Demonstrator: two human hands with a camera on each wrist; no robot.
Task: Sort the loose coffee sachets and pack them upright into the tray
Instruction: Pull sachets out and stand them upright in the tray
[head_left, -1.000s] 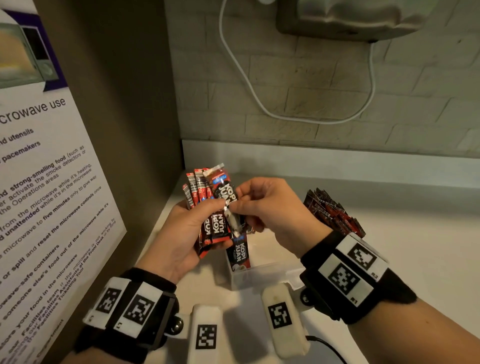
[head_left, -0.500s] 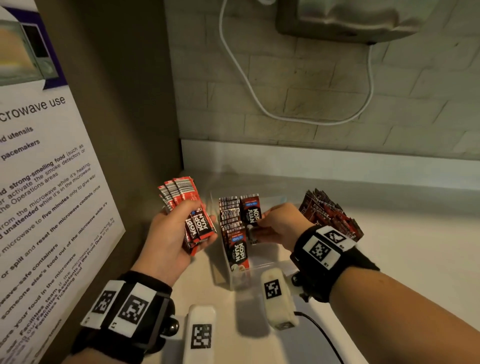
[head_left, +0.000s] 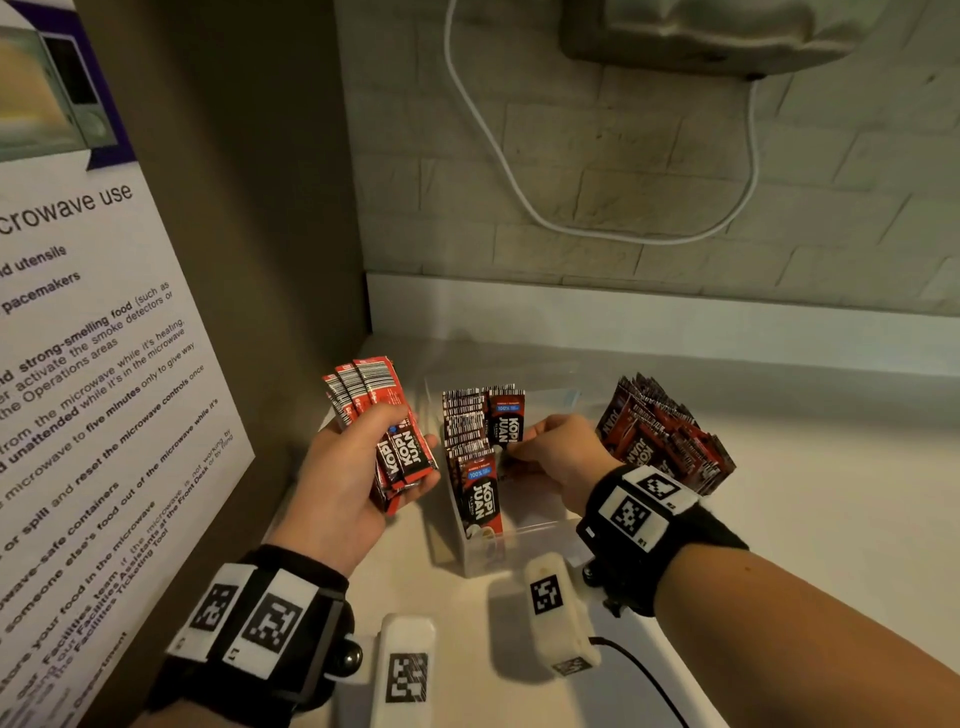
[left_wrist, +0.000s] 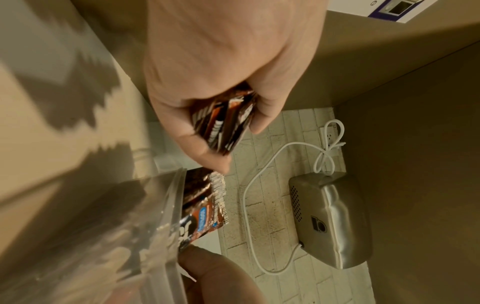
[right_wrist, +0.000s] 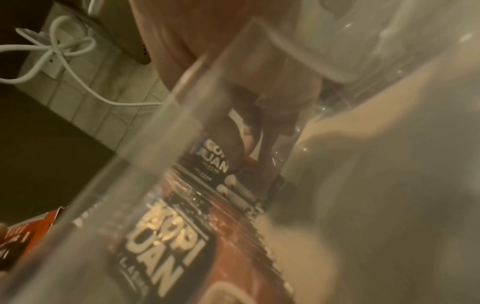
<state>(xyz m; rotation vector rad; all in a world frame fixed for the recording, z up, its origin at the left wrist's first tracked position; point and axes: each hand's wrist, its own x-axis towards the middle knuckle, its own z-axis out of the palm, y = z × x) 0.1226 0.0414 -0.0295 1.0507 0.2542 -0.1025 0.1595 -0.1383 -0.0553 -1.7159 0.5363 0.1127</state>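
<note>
My left hand (head_left: 402, 452) grips a fanned bundle of red and black coffee sachets (head_left: 379, 410), held just left of the clear plastic tray (head_left: 540, 545). The same bundle of sachets (left_wrist: 226, 125) shows in the left wrist view. A row of sachets (head_left: 467, 441) stands upright along the tray's left side. My right hand (head_left: 522, 447) reaches into the tray and pinches one upright sachet (head_left: 506, 418) at the back of the row. In the right wrist view, my fingers (right_wrist: 233, 127) press that sachet (right_wrist: 214, 162) behind the tray wall (right_wrist: 155, 144). A pile of loose sachets (head_left: 665, 436) lies right of the tray.
A poster on microwave use (head_left: 93, 389) covers the side panel close to my left arm. Behind the tray is a brick wall with a hanging white cable (head_left: 519, 197) and a steel appliance (head_left: 717, 36) mounted above. Pale counter (head_left: 831, 493) stretches to the right.
A second ago both hands met above the tray, the right drawing a sachet from the bundle. The right hand then lowered it into the tray; the left moved aside with the bundle.
</note>
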